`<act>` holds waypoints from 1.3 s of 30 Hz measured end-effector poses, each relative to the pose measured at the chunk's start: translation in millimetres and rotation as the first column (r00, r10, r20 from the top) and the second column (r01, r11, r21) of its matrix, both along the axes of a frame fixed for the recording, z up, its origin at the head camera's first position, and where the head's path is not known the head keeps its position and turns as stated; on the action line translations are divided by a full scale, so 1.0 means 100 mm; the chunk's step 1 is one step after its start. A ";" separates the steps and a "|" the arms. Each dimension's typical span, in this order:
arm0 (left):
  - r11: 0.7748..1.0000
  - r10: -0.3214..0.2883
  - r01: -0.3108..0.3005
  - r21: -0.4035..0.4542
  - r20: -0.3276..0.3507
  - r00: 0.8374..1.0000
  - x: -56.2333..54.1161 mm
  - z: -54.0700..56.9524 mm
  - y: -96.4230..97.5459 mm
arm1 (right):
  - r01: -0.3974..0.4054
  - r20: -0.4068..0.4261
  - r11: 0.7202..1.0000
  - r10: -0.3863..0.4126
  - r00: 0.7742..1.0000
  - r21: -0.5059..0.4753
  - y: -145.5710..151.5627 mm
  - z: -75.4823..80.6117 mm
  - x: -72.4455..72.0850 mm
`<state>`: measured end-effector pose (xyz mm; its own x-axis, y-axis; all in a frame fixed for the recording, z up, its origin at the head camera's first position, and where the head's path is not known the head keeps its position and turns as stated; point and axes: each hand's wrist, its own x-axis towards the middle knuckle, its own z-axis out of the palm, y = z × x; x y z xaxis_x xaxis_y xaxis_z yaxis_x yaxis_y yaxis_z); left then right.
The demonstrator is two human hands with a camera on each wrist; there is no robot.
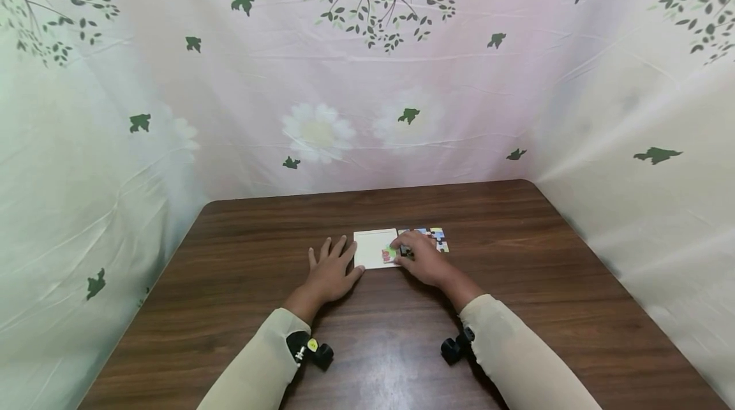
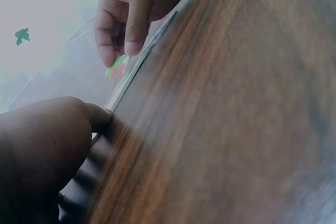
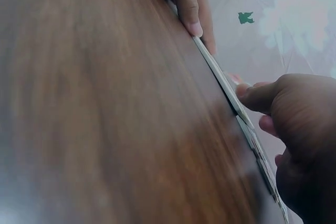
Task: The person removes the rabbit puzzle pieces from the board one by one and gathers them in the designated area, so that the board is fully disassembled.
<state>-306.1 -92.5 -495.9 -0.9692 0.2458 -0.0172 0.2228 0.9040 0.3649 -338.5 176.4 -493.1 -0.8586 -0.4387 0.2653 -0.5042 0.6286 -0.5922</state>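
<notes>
A flat white puzzle board lies near the middle of the table. My left hand is spread at its left side, thumb and index finger touching the edge. Over the board's right part, my right hand pinches a small green and red jigsaw piece between thumb and fingers. That same piece shows under the right fingertips in the left wrist view. Joined or closely laid jigsaw pieces, blue, white and yellow, lie just right of the board, partly hidden beneath my right hand.
The brown wood-grain table extends around the board on all sides. A patterned cloth with leaves and daisies hangs behind the table and along both sides. Both wrists carry small black cameras.
</notes>
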 end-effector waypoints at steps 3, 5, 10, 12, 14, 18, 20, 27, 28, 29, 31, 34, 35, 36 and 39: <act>1.000 -0.002 0.002 0.000 -0.007 1.000 0.00 -0.01 0.00 | -0.005 -0.007 1.000 0.005 1.000 -0.023 0.04 0.00 0.02; 1.000 -0.002 0.002 -0.006 -0.010 1.000 0.00 -0.02 0.00 | -0.009 -0.011 0.999 0.009 1.000 -0.040 0.07 -0.01 0.03; 1.000 -0.008 0.008 -0.008 -0.008 1.000 0.02 -0.02 0.01 | -0.005 -0.003 0.997 0.005 1.000 -0.076 0.16 0.00 0.06; 1.000 -0.009 0.009 -0.003 -0.008 1.000 0.03 -0.01 0.01 | 0.001 -0.003 0.997 -0.002 1.000 -0.081 0.19 0.01 0.07; 1.000 -0.009 0.009 0.000 -0.009 1.000 0.03 -0.01 0.01 | 0.008 0.001 0.996 -0.008 1.000 -0.088 0.22 0.01 0.08; 1.000 -0.012 0.012 -0.002 -0.010 1.000 0.04 -0.01 0.00 | 0.020 0.003 0.994 -0.020 1.000 -0.108 0.28 0.01 0.10; 1.000 -0.016 0.016 -0.004 -0.007 1.000 0.05 -0.01 0.00 | 0.027 0.007 0.993 -0.026 1.000 -0.116 0.33 0.01 0.11; 1.000 -0.018 0.018 -0.002 -0.006 1.000 0.07 -0.01 -0.02 | 0.075 0.020 0.990 -0.073 0.997 -0.116 0.52 0.01 0.13; 1.000 -0.018 0.018 -0.004 -0.007 1.000 0.07 -0.02 -0.02 | 0.077 0.018 0.991 -0.076 0.997 -0.110 0.54 0.00 0.13; 1.000 -0.018 0.018 -0.007 -0.006 1.000 0.07 -0.02 -0.02 | 0.081 0.025 0.991 -0.079 0.997 -0.109 0.57 0.00 0.13; 1.000 -0.020 0.020 -0.006 -0.006 1.000 0.07 -0.02 -0.03 | 0.086 0.032 0.991 -0.083 0.996 -0.102 0.62 -0.02 0.14; 1.000 -0.022 0.022 -0.005 -0.006 1.000 0.08 -0.03 -0.03 | 0.099 0.045 0.990 -0.095 0.994 -0.096 0.71 -0.04 0.16; 1.000 -0.022 0.022 -0.004 -0.006 1.000 0.08 -0.03 -0.03 | 0.103 0.050 0.990 -0.098 0.994 -0.097 0.74 -0.04 0.18; 1.000 -0.023 0.023 -0.004 -0.007 1.000 0.08 -0.03 -0.04 | 0.106 0.050 0.990 -0.102 0.994 -0.092 0.77 -0.04 0.19; 1.000 -0.023 0.023 -0.003 -0.008 1.000 0.09 -0.03 -0.05 | 0.110 0.043 0.991 -0.107 0.993 -0.078 0.84 -0.04 0.21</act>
<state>-297.6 -97.2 -499.1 -0.9635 0.2676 -0.0101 0.2461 0.8997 0.3606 -317.2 260.8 -497.4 -0.9101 -0.3213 0.2617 -0.4116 0.6283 -0.6602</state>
